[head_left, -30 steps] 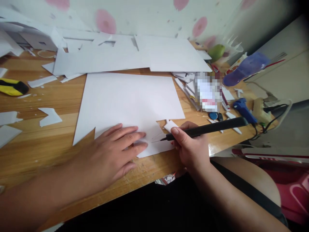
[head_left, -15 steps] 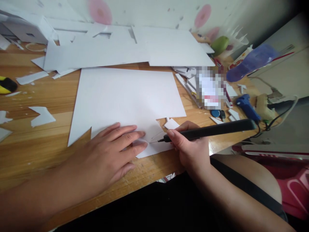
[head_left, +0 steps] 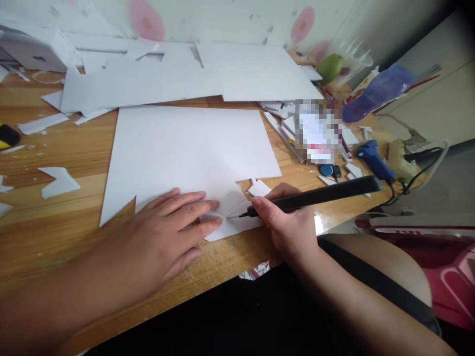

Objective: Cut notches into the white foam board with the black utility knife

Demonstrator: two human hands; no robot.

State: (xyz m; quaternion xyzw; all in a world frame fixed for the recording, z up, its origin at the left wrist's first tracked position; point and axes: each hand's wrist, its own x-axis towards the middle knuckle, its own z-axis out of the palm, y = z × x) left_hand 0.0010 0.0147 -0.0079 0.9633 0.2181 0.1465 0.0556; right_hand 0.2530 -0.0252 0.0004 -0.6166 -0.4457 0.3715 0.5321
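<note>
Since the earlier picture, the tip of the black tool point(head_left: 315, 196) has crept closer to the left hand point(head_left: 174, 220). On the left, a white scrap point(head_left: 59, 183) lies on the wooden table point(head_left: 85, 153). Next, the left hand lies spread on the white sheet point(head_left: 185, 148), gripping nothing. The white sheet is flat on the wooden table; it looks light and stiff, but corners could bend, so press its wide middle. Last, the right hand point(head_left: 291, 227) curls round the black tool; it's hard to see if the tip touches.
</note>
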